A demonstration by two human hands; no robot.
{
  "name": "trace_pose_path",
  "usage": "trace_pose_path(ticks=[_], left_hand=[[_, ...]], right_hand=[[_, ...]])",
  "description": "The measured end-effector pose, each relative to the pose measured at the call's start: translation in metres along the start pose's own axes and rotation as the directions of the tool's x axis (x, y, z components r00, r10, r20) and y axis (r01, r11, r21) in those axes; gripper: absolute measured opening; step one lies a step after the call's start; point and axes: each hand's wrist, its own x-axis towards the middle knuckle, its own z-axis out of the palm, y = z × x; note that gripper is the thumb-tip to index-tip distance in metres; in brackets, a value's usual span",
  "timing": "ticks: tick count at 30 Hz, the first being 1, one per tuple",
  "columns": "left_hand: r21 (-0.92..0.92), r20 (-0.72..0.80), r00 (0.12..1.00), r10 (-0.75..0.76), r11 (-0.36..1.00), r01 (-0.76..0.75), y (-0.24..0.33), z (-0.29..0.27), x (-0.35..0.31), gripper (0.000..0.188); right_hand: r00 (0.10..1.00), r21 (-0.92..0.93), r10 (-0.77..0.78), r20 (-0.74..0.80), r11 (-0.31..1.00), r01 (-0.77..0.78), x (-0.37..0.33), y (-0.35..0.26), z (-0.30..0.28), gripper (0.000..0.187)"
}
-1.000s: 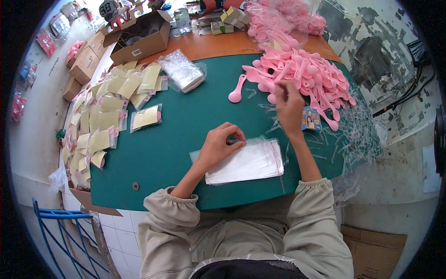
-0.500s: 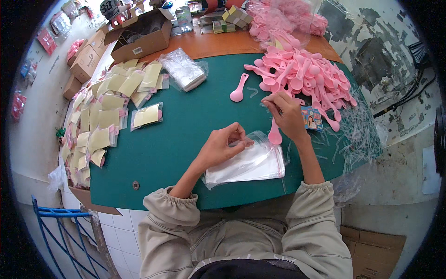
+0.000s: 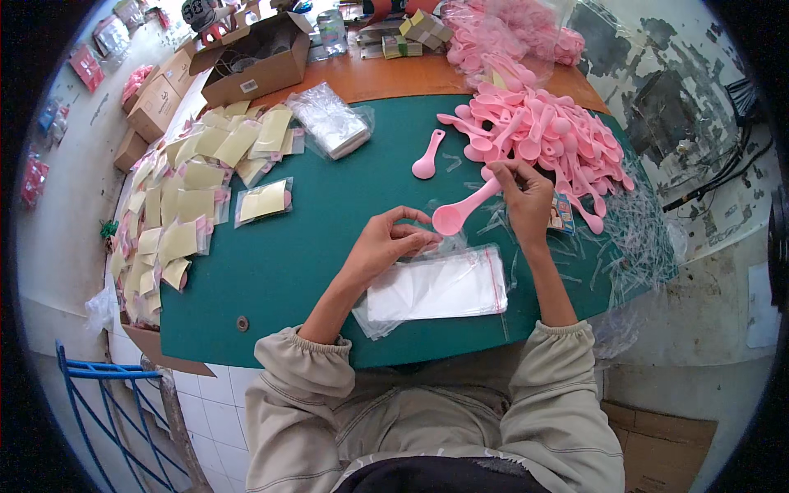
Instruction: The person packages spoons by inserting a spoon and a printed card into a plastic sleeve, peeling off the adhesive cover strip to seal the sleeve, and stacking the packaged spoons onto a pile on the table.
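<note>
My right hand [image 3: 528, 204] pinches the end of a pink measuring spoon [image 3: 470, 205] and holds it over the green mat [image 3: 329, 197]. The spoon slants down to the left, its bowl by the fingertips of my left hand [image 3: 388, 243]. Those fingers are pinched on a clear plastic bag [image 3: 451, 243], partly hidden behind the hand and spoon. Just below lies a stack of clear plastic bags [image 3: 436, 283] with a few askew at its left corner. A single pink spoon [image 3: 428, 156] rests farther up the mat.
A heap of pink spoons [image 3: 534, 123] covers the far right, beside clear plastic strips [image 3: 633, 230] and a small printed card [image 3: 561, 214]. Packed pouches with cream cards [image 3: 197, 177] crowd the left. Behind stand a bag bundle [image 3: 330, 122] and an open cardboard box [image 3: 251, 66].
The spoon has come up from beside the stack and swung left toward my left hand, now held by its handle. The clear bag has shifted off the top of the stack with my left fingers.
</note>
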Motion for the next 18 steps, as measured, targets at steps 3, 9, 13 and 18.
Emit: trace_pose_path(ticks=[3,9,13,18], left_hand=[[-0.056,0.012,1.000,-0.023,0.998,0.023,-0.002,0.001,0.000,0.030],[0.050,0.022,1.000,-0.020,0.999,0.019,-0.005,0.001,0.000,0.035],[0.045,0.072,0.997,0.008,0.999,-0.011,-0.006,0.000,0.000,0.038],[0.087,0.097,0.995,0.038,0.995,-0.047,-0.004,-0.006,-0.001,0.041]], right_hand=[[0.996,0.003,0.087,0.032,0.996,-0.087,-0.007,-0.017,0.006,0.014],[0.992,-0.025,0.059,0.112,0.998,-0.057,-0.013,-0.016,0.010,0.015],[0.953,-0.009,0.029,0.303,1.000,-0.027,-0.015,-0.017,0.014,0.017],[0.696,0.179,0.161,0.700,0.904,-0.389,-0.014,-0.020,0.013,0.026]])
